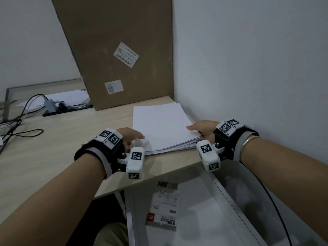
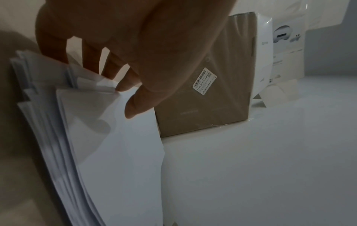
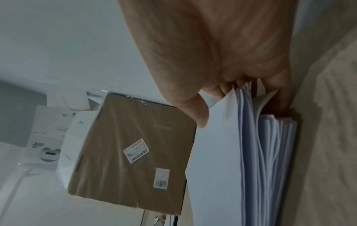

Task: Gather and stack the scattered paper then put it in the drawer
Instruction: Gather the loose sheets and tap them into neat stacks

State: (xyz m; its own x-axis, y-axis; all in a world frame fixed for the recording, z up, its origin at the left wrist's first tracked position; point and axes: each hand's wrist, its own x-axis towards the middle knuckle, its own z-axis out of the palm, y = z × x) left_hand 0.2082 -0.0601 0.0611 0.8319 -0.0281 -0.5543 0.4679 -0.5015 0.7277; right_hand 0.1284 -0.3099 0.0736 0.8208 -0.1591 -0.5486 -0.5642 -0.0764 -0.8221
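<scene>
Both hands, left hand (image 1: 130,134) and right hand (image 1: 202,127), are gripping the paper stack (image 1: 163,128) at the desk's (image 1: 53,157) near right corner, readying a lift into the open drawer (image 1: 204,210) below.

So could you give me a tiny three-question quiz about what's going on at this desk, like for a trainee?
1. True or false: the paper stack already lies in the open drawer.
2. Which hands grip the stack? A) left hand only B) right hand only C) both
3. Fill in: behind the stack, a flat ____ box leans against the wall.

Key: 1 false, it is on the desk; 2 C, one at each near corner; 3 cardboard.
</scene>
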